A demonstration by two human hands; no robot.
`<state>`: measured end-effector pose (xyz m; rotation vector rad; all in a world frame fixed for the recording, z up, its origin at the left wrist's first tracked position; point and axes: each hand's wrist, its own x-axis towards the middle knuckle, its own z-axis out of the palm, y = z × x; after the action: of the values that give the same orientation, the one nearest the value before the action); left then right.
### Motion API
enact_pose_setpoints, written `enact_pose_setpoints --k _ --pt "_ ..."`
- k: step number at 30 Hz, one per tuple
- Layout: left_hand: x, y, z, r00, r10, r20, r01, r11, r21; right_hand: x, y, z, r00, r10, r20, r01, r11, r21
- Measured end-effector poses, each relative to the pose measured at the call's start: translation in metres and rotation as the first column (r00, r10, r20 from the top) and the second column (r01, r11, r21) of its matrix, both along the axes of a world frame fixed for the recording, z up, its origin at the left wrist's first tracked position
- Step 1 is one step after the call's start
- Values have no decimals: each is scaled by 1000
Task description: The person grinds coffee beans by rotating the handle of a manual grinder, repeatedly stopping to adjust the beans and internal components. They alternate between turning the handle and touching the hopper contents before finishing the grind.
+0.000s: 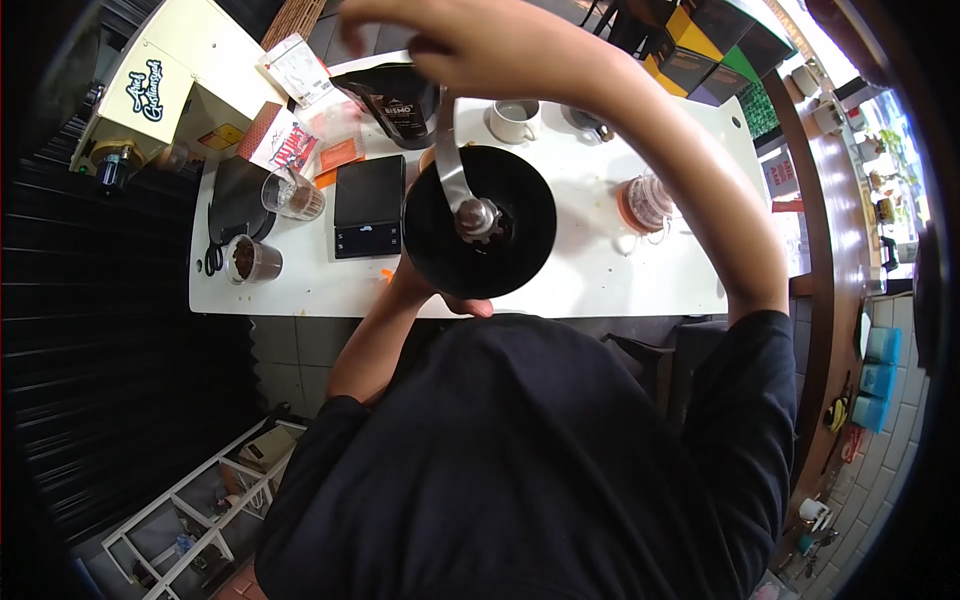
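Observation:
A black hand coffee grinder [530,225] with a wide, open hopper is held up in front of my chest. My left hand [467,304] is wrapped around its body from below, with most of its fingers hidden beneath the hopper. A metal crank [450,160] rises from the grinder's centre towards my right hand [425,45]. My right hand is closed over the crank's end, the knob hidden inside it and the fingers partly blurred. Behind the grinder stands a black coffee bag [395,105]. Left of the grinder lies a flat black scale [369,205].
On the white table [600,275] stand a plastic cup of brown grounds [252,260], a clear cup [293,194], a white mug [515,121] and a glass server with dripper [645,205]. A cream machine [150,90] sits at far left; boxes [700,50] are stacked at back right.

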<state>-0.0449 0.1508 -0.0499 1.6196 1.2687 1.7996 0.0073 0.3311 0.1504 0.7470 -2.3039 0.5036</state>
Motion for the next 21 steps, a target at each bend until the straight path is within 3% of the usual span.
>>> enact_pose_setpoints --k 2,4,6,8,9,10,12,13,14,16,18,19,20,21 --pt "3 -10 -1 987 99 123 -88 992 -91 24 8 2 992 -56 113 78 977 -199" --pt "4 -21 -3 946 218 240 -175 967 -188 47 26 -34 962 -271 28 272 955 -115" --pt "3 -22 28 908 232 350 -172 966 -193 86 1 -47 925 -199 324 312 883 -351" --pt "-4 -19 31 928 372 -27 -373 922 -107 127 -34 -56 685 -306 661 340 937 81" --pt "-5 -22 24 909 400 -116 -409 910 -74 136 -55 -66 783 -61 618 178 976 -129" --pt "4 -17 37 949 308 62 -280 920 -275 137 -74 -74 834 178 522 3 945 -327" --pt "26 -9 25 941 296 -164 -335 880 -337 122 -106 -77 968 195 156 -215 969 123" --pt "37 -6 23 981 191 25 -166 903 -396 108 -122 -85 961 214 174 -222 975 25" --pt "52 -2 20 984 164 69 -138 947 -291 94 -135 -92 954 234 186 -224 972 -75" --pt "69 -18 4 996 78 47 -60 947 -315 54 -125 -82 921 330 209 -330 943 -33" --pt "79 -39 -17 999 -31 14 34 933 -358 10 -112 -105 951 284 124 -276 958 -77" --pt "75 -42 -25 988 -78 -136 44 969 -241 5 -99 -102 931 273 243 -254 961 -106" --pt "72 -39 -19 964 51 -260 -102 977 -187 1 -88 -98 895 268 358 -237 963 -128" --pt "73 -43 -22 993 9 -115 -38 966 -254 -4 -82 -100 893 254 372 -211 965 -153"
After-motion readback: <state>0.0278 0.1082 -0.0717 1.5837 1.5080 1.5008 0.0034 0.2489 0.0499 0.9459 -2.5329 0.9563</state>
